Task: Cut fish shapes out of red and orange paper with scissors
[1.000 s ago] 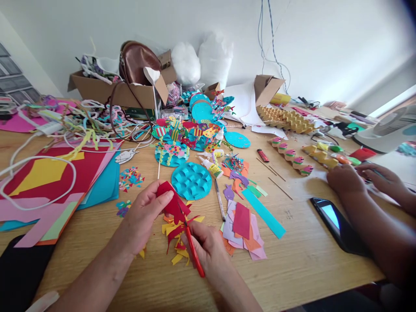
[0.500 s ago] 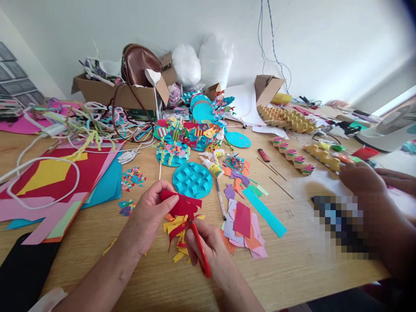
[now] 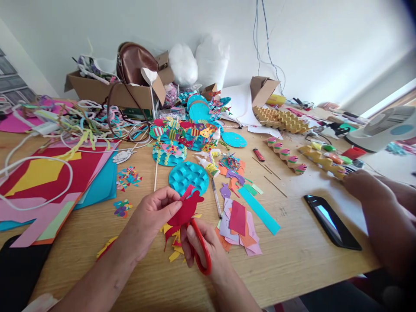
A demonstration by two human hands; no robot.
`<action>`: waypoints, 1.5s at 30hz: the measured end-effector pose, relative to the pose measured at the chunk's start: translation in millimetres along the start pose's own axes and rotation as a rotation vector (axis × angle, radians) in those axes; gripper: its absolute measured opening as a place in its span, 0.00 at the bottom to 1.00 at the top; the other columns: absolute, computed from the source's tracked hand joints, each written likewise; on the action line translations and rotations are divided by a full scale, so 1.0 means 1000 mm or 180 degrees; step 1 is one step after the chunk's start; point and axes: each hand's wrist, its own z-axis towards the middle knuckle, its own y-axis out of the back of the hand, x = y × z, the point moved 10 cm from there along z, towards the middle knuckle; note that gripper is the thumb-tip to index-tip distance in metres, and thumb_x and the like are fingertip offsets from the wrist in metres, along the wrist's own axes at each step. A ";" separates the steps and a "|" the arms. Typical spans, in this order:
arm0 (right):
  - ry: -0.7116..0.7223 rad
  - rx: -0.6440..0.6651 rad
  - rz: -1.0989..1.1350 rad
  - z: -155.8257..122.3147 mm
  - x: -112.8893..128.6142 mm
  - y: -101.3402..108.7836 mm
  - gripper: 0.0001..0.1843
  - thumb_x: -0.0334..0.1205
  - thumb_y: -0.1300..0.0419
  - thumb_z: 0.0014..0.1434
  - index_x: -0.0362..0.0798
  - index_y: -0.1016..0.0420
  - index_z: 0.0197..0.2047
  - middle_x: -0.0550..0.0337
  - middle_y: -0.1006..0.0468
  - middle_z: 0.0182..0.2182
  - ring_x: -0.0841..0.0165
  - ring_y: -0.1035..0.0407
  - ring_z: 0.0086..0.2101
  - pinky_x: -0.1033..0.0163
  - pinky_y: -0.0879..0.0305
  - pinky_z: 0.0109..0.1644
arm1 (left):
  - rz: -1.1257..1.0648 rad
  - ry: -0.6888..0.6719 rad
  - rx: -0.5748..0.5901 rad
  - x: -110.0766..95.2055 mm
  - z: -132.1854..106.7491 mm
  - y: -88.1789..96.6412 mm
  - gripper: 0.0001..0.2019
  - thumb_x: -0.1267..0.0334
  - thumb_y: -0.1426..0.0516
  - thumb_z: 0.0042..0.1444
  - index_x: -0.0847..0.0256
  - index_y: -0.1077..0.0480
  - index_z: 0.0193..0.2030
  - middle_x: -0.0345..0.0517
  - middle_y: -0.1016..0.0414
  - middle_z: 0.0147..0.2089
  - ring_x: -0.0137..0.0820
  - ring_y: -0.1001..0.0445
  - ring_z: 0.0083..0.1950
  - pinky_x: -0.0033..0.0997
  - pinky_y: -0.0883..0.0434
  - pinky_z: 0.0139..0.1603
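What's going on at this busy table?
Someone's left hand grips a rounded red paper piece, while their right hand holds red-handled scissors at its lower edge. Yellow and red scraps lie beneath. A round blue piece sits just beyond. Another person's hand is over on the right.

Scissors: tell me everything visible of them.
The scissors have red handles that look like smooth plastic, gripped in the right hand. They slant away from the person, at the near edge of the red paper held by the left hand. Their blades are mostly hidden, so whether they touch the paper is unclear.
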 end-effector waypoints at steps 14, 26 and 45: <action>-0.0027 0.0167 0.0209 0.000 0.000 -0.008 0.28 0.65 0.46 0.55 0.46 0.37 0.25 0.70 0.38 0.12 0.78 0.47 0.11 0.72 0.51 0.16 | -0.0110 -0.0046 -0.0128 0.000 0.000 0.002 0.06 0.62 0.42 0.48 0.59 0.35 0.26 0.32 0.36 0.23 0.23 0.41 0.24 0.21 0.42 0.24; 0.0045 0.0155 0.0116 -0.001 0.001 -0.008 0.28 0.66 0.49 0.57 0.46 0.36 0.26 0.69 0.38 0.12 0.78 0.46 0.12 0.72 0.52 0.16 | -0.0206 0.0003 0.0035 0.002 -0.003 -0.008 0.08 0.63 0.42 0.51 0.60 0.36 0.24 0.32 0.34 0.21 0.22 0.40 0.23 0.20 0.41 0.24; -0.0050 0.0096 0.0022 -0.001 0.000 -0.006 0.30 0.68 0.49 0.55 0.47 0.38 0.26 0.69 0.38 0.12 0.78 0.46 0.11 0.72 0.51 0.16 | 0.0358 -0.0054 -0.0149 -0.007 -0.004 -0.004 0.09 0.61 0.44 0.49 0.58 0.37 0.22 0.33 0.36 0.20 0.25 0.40 0.22 0.23 0.42 0.23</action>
